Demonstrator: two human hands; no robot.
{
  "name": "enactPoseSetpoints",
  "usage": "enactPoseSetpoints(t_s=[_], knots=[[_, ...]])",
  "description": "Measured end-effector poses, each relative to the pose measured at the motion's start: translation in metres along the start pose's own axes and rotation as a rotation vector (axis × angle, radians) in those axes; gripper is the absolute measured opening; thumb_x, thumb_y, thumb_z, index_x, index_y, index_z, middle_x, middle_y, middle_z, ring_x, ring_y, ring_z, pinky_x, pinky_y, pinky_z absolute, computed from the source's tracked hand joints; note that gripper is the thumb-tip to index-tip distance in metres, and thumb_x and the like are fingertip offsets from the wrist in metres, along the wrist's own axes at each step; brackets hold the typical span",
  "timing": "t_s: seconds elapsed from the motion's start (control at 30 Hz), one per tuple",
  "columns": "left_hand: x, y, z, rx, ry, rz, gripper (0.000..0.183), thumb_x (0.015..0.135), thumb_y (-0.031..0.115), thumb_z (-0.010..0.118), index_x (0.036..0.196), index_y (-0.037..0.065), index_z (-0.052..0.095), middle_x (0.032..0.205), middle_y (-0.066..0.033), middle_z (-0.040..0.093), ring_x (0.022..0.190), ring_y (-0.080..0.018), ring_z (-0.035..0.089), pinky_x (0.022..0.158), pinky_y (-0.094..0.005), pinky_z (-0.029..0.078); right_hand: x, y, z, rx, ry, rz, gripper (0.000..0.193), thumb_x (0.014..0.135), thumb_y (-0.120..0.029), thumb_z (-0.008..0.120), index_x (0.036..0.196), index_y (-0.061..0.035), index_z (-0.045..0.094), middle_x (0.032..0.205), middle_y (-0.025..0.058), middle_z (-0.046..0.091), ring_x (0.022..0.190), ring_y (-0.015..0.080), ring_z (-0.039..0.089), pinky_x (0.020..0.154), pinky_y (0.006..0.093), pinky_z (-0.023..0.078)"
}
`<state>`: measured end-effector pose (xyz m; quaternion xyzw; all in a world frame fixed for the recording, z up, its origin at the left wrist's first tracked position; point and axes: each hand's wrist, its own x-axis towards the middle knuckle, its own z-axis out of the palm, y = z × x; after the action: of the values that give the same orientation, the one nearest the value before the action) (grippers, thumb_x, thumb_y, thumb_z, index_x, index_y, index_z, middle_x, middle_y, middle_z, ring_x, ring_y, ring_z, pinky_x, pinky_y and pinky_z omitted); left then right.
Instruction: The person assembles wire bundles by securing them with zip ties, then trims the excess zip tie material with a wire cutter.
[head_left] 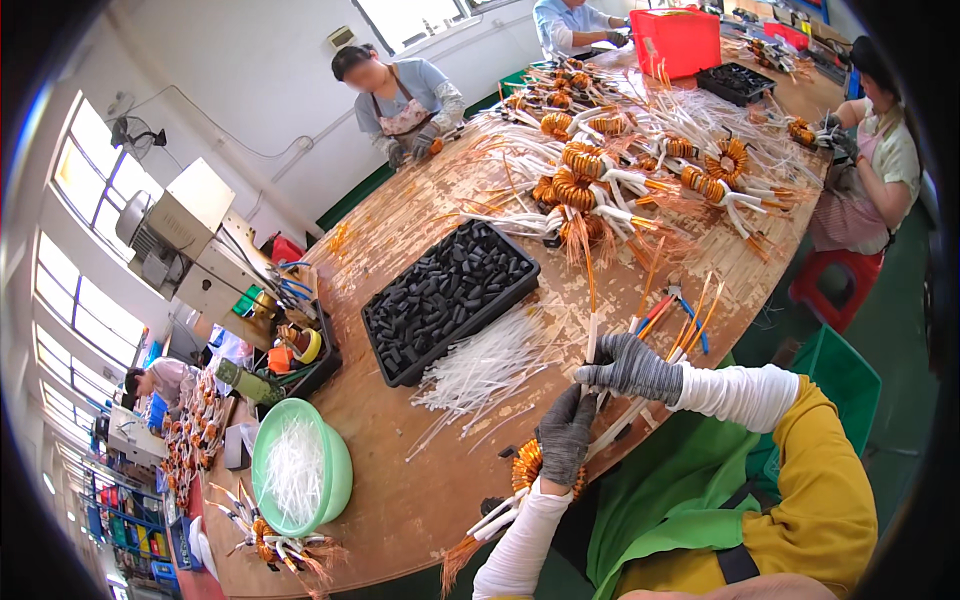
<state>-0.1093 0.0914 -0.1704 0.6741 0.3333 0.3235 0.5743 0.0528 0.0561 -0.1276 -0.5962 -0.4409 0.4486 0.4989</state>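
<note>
My left hand [563, 437], in a grey glove, is closed around white-sleeved leads beside a copper-wound ring coil [525, 467] at the table's near edge. Just above it, my gloved right hand [635, 368] pinches an upright white-sleeved lead [591, 335] with bare copper strands at its top. The fingers hide where the leads meet, and whether a small part is between them cannot be seen. More sleeved leads [615, 428] run under my right hand. Loose white cable ties [490, 365] lie left of my hands, by a black tray [470, 342] full of small black pieces [440, 290].
Cutters [690, 313] with red and blue handles lie beyond my right hand. Finished-looking coils [578, 185] are heaped at the far side. A green bowl [342, 470] of white ties stands left, near another coil [265, 540]. Co-workers sit around the table; a red bin [675, 45] is at the back.
</note>
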Motion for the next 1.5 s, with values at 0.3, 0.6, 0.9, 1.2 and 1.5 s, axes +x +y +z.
enactPoseSetpoints(t_s=[0.3,0.6,0.9,1.2,1.5], knots=[[0.000,0.010,-0.001,-0.175,0.051,-0.136,0.029,0.087,0.002,0.055,0.115,-0.001,0.055,0.094,-0.0040,0.061,0.082,-0.0098,0.055,0.072,-0.0222,0.045,-0.026,-0.013,-0.036,-0.065,-0.094,0.210,0.038,0.085,-0.042,0.057,0.079,-0.0052,0.063,0.055,-0.0009,0.055,0.044,0.0060,0.050,0.042,0.0208,0.041],[0.001,0.021,0.001,-0.084,0.006,-0.105,0.030,0.090,0.005,0.051,0.120,0.000,0.052,0.104,-0.0042,0.060,0.090,-0.0089,0.053,0.079,-0.0227,0.045,-0.018,0.014,-0.041,0.205,-0.210,0.164,0.029,0.086,-0.034,0.059,0.098,-0.0077,0.064,0.072,-0.0017,0.060,0.053,0.0046,0.051,0.048,0.0197,0.042],[0.017,0.032,-0.001,-0.351,-0.071,-0.167,0.025,0.092,0.013,0.051,0.112,0.000,0.058,0.096,-0.0038,0.061,0.084,-0.0088,0.055,0.075,-0.0232,0.046,-0.017,0.006,-0.030,0.119,-0.191,0.160,0.027,0.085,-0.031,0.062,0.095,-0.0064,0.064,0.068,-0.0016,0.060,0.054,0.0054,0.051,0.049,0.0197,0.042],[0.026,0.033,0.005,-0.126,-0.146,-0.082,0.023,0.090,0.011,0.054,0.108,-0.003,0.059,0.093,-0.0057,0.063,0.080,-0.0112,0.057,0.074,-0.0241,0.047,-0.011,0.016,-0.028,0.088,-0.168,0.018,0.026,0.082,-0.030,0.065,0.093,-0.0064,0.066,0.068,-0.0012,0.062,0.058,0.0059,0.054,0.052,0.0206,0.043],[0.023,0.019,-0.002,0.254,-0.113,0.283,0.021,0.088,0.001,0.053,0.108,0.000,0.059,0.091,-0.0038,0.060,0.083,-0.0118,0.057,0.074,-0.0240,0.046,-0.010,0.024,-0.026,0.019,-0.139,-0.001,0.027,0.081,-0.032,0.066,0.092,-0.0071,0.067,0.069,-0.0001,0.064,0.062,0.0079,0.056,0.057,0.0229,0.046]])
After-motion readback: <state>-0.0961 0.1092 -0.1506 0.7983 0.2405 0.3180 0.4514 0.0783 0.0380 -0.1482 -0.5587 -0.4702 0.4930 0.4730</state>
